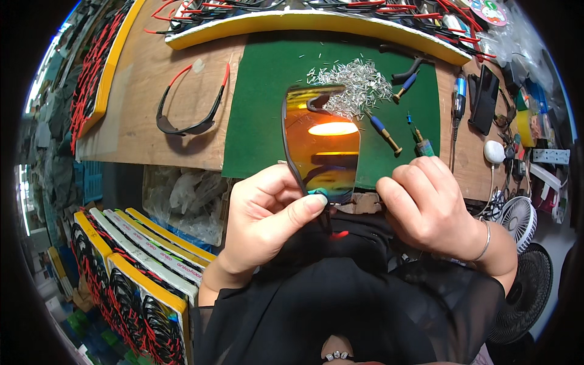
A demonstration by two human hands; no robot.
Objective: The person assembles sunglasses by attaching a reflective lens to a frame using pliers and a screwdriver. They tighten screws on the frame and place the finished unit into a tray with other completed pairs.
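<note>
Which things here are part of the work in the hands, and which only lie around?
In hand: mirrored orange lens in its dark frame, left hand, right hand, green mat.

Lying about: black frame with red tips, pile of small metal pins, blue-handled tools, white fan.

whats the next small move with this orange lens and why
Probably steady the lens with the left hand and bring the right hand to its lower right edge. The left thumb pinches the dark frame edge at the bottom, while the right hand is a closed fist beside the lens, apparently not touching it, so one side looks unsupported.
</note>
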